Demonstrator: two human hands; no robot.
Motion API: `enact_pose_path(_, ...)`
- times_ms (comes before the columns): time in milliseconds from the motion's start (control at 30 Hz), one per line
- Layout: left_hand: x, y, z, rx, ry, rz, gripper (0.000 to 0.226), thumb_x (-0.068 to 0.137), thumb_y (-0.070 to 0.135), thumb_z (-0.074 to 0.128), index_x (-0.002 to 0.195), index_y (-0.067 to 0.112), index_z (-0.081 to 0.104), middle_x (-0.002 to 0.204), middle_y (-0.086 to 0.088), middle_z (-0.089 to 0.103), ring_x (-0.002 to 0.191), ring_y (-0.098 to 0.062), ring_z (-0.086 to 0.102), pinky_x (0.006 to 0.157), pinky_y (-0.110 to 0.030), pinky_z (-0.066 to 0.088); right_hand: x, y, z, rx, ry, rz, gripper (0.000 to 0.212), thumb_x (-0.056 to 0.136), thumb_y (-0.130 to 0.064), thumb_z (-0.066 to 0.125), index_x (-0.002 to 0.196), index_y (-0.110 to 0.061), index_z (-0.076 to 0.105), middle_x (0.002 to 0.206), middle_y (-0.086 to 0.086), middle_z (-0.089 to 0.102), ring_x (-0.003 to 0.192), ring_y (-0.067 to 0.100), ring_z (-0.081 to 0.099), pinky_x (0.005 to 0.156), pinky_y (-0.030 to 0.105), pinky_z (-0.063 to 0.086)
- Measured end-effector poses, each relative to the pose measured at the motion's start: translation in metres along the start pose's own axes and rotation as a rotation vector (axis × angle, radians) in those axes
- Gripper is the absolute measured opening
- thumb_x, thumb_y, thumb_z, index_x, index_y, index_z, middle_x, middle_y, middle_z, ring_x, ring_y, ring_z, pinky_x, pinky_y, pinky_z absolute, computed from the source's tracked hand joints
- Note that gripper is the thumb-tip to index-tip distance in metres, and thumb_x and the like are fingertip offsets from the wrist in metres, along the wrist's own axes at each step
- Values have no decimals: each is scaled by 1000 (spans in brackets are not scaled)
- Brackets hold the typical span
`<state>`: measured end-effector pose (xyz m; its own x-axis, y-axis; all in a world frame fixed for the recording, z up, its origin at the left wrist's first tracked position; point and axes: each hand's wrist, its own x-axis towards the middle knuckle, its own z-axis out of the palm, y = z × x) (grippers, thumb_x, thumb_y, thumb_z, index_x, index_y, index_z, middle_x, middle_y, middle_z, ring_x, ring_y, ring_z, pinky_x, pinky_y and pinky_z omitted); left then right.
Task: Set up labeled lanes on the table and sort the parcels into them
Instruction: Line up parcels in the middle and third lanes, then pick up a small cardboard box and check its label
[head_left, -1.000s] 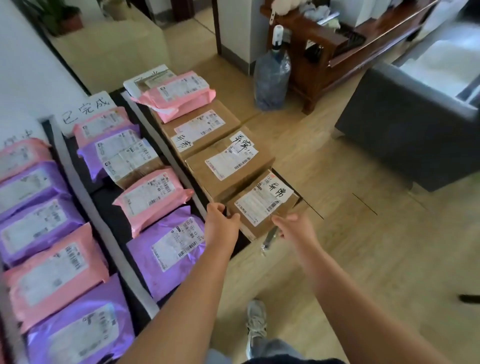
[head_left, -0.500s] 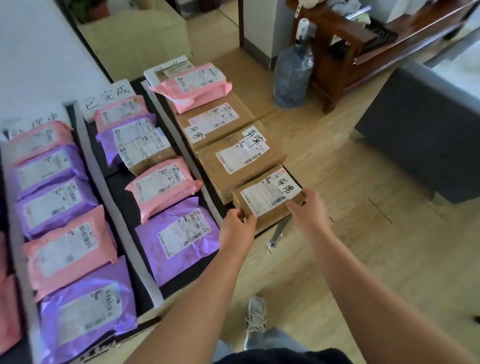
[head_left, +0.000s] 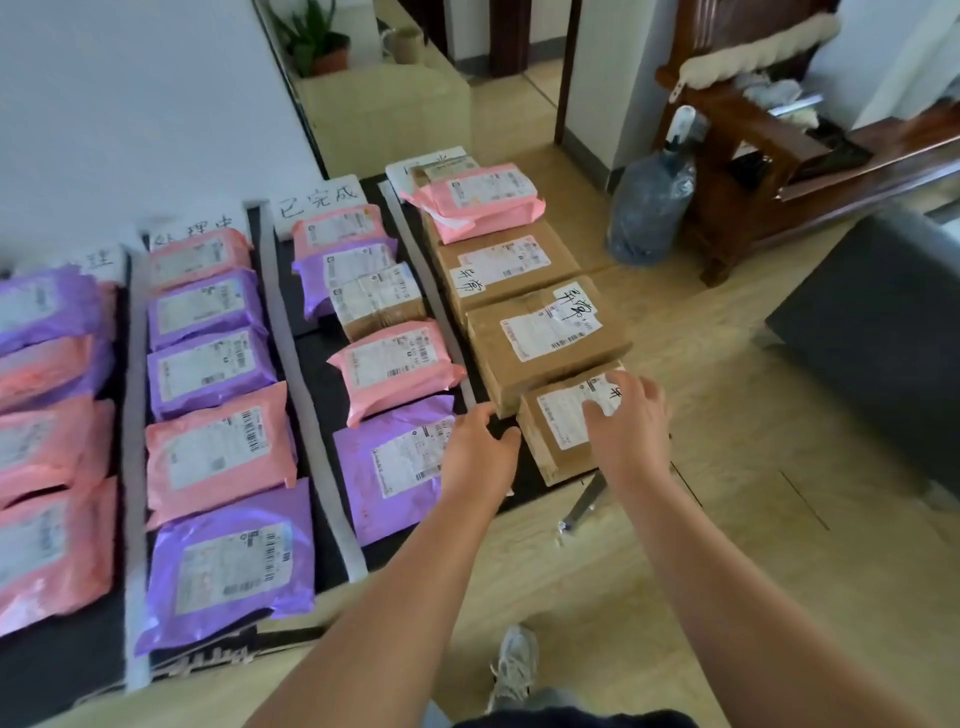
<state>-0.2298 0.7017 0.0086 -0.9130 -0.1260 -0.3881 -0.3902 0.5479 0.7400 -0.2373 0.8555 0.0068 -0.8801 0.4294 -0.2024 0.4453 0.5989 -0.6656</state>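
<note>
Small brown cardboard box with white label (head_left: 545, 457), nearest in rightmost lane, at black counter's (head_left: 527, 475) corner. Right hand (head_left: 631, 415) spread on its top, gripping nothing; left hand (head_left: 478, 447) loose, empty, just beside. Likely stiff, light: take by opposite walls.

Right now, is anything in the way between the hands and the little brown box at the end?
Nothing visible is. The right hand rests on top of the small cardboard box, over its label. The left hand sits just beside the box's left corner, nothing between them.
</note>
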Motion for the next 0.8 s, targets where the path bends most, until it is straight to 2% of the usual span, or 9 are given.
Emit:
enact_pose_path(100, -4, -13, -28, -13, 55, -22, 43, 97, 24, 56, 140, 19, 50, 138, -3, 55, 120, -24, 55, 93, -30, 43, -18, -29, 12, -6, -54, -114, 46, 95, -26, 61, 140, -23, 48, 148, 2, 37, 137, 21, 34, 110, 45, 40)
enact_pose_path(167, -8, -28, -50, -21, 85, -45, 43, 97, 22, 55, 140, 20, 50, 137, -4, 57, 122, -26, 54, 96, -31, 43, -32, -47, 23, -11, -76, -181, 40, 95, -25, 60, 135, -23, 53, 142, 2, 42, 131, 21, 38, 106, 43, 42)
enact_pose_path(233, -16, -44, -75, -50, 131, -67, 46, 97, 23, 54, 142, 21, 48, 139, 0, 55, 120, -23, 55, 89, -27, 41, -48, -63, 33, -34, -94, -243, 37, 96, -25, 59, 132, -22, 55, 137, 3, 47, 127, 22, 41, 103, 41, 43)
enact_pose_path(333, -31, -67, -115, -82, 206, -82, 46, 98, 24, 54, 144, 22, 46, 141, 4, 52, 99, -16, 58, 79, -26, 41, -74, -87, 49, -69, -127, -333, 35, 96, -28, 60, 131, -24, 55, 135, 2, 49, 127, 22, 42, 100, 37, 42)
enact_pose_path(400, -42, -83, -142, -95, 251, -85, 47, 98, 23, 54, 145, 20, 45, 143, 2, 52, 94, -14, 57, 77, -25, 40, -92, -102, 62, -90, -149, -393, 33, 96, -27, 61, 128, -23, 57, 132, 1, 50, 124, 21, 45, 95, 33, 42)
enact_pose_path(533, -75, -122, -201, -167, 341, -112, 47, 97, 21, 55, 143, 19, 47, 140, 0, 54, 113, -23, 59, 85, -29, 46, -143, -132, 104, -57, -189, -503, 30, 91, -16, 66, 120, -12, 63, 127, 9, 57, 118, 29, 51, 97, 40, 45)
enact_pose_path(633, -108, -166, -244, -165, 388, -128, 46, 97, 23, 55, 143, 22, 49, 137, 1, 57, 111, -24, 62, 89, -34, 50, -199, -150, 141, -39, -256, -561, 32, 90, -15, 68, 121, -9, 64, 123, 10, 59, 117, 31, 53, 98, 37, 40)
enact_pose_path(700, -132, -199, -273, -158, 413, -142, 45, 98, 24, 55, 142, 22, 49, 137, 2, 58, 113, -22, 61, 89, -31, 49, -238, -161, 167, -48, -311, -585, 32, 90, -17, 69, 120, -8, 64, 121, 10, 59, 117, 30, 53, 98, 36, 41)
enact_pose_path(800, -167, -248, -316, -143, 462, -175, 41, 98, 24, 55, 139, 20, 53, 135, 2, 61, 115, -19, 60, 82, -23, 39, -300, -180, 207, -48, -362, -615, 30, 88, -12, 69, 118, -7, 65, 119, 12, 61, 115, 31, 54, 98, 37, 41)
